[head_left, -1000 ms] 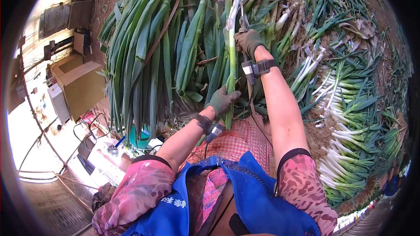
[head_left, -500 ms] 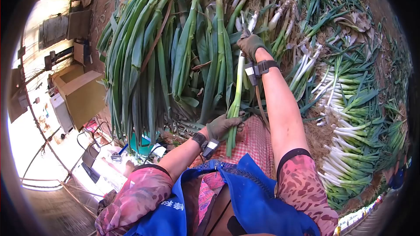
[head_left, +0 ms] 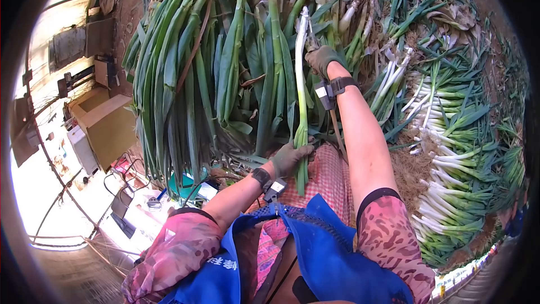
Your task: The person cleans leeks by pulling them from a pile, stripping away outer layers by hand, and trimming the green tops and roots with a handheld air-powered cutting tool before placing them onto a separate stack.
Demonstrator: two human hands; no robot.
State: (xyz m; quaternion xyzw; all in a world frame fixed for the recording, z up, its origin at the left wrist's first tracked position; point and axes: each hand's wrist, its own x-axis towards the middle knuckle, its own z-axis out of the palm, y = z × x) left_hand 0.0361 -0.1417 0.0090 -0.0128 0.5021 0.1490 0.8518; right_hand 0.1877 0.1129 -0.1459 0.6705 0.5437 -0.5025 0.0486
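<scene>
A single large green onion stands nearly upright in front of me, its white root end at the top. My left hand, in a dark glove, is closed around its green leaves near my lap. Beside the stalk, a little apart from it, is my gloved right hand. Its fingers are curled around a tool with a thin nozzle. A tan hose runs down below that wrist. The glove hides most of the tool. Behind both hands lies a thick heap of untrimmed green onions.
On the right lies a row of cleaned white-stalked onions, with a mat of roots alongside. Leaf scraps cover the ground at upper right. To the left are an open cardboard box and a green basin. Checked cloth covers my lap.
The onion's white end has come out from my right hand and now stands to its left, looking cleaner and whiter. My left hand has moved up slightly, still gripping the leaves.
</scene>
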